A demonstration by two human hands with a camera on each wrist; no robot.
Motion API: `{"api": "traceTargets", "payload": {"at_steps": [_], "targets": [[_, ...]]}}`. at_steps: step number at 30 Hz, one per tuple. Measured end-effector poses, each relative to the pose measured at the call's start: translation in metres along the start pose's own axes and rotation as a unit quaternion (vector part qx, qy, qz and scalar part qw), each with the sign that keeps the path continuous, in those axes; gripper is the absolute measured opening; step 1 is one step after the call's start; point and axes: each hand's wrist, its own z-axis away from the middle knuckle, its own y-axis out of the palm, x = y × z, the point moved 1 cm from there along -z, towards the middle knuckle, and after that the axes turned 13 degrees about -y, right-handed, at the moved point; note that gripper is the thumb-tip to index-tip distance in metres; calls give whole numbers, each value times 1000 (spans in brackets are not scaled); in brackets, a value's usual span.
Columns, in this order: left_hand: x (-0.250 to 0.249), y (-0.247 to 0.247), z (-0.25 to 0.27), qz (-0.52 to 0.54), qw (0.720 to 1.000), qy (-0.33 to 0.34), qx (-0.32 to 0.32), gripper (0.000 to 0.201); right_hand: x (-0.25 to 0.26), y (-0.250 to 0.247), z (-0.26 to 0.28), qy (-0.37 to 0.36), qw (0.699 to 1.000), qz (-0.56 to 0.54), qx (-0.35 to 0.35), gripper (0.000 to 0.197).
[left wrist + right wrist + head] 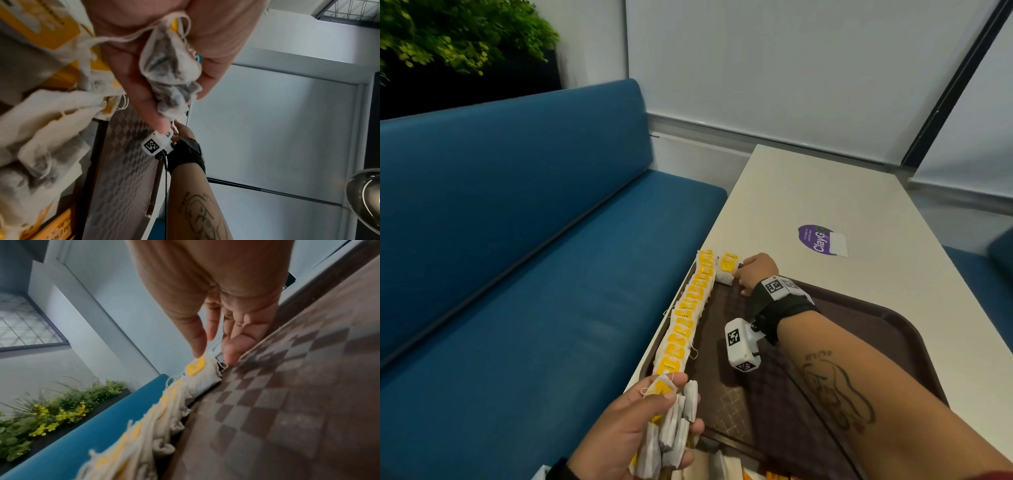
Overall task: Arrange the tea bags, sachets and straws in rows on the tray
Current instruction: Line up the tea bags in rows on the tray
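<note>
In the head view the right forearm (859,370) and its wrist-worn camera (741,346) cover the middle of the brown tray (893,329), and the tray's near edge runs off the bottom of the frame. The print on the yellow tags of the tea-bag row (688,315) along the tray's left side is too small to read. At the bottom edge, pale packets (722,466) are cut off and cannot be identified. The left wrist view shows a blurred heap of tea bags (41,138) at left. In the right wrist view the row's near end (123,451) is out of focus.
</note>
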Motion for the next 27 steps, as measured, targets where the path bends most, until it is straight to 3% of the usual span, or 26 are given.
{"api": "traceTargets", "payload": {"at_steps": [2, 4, 7, 10, 13, 15, 17, 21, 27], "targets": [[-2, 1, 1, 9, 1000, 17, -21, 23, 1, -6, 7, -7, 999, -9, -36, 20], [-2, 2, 1, 7, 999, 30, -21, 25, 10, -16, 23, -34, 999, -40, -15, 26], [1, 7, 4, -6, 999, 41, -5, 27, 30, -37, 66, -95, 984, -122, 86, 17], [5, 14, 6, -14, 999, 51, -9, 28, 51, -59, 121, -165, 959, -97, 210, 5], [11, 18, 7, -17, 998, 52, -12, 27, 60, -72, 170, -187, 927, -33, 323, 17], [15, 24, 11, -18, 999, 48, -11, 23, 60, -74, 192, -179, 915, 0, 361, 27], [20, 29, 16, -32, 998, 53, -7, 19, 57, -73, 208, -183, 921, 2, 344, 31], [27, 38, 19, -68, 995, 67, 9, 27, 52, -68, 226, -206, 936, -32, 285, 18], [34, 39, 18, -97, 992, 74, 30, 38, 44, -67, 238, -224, 930, -15, 292, 6]]}}
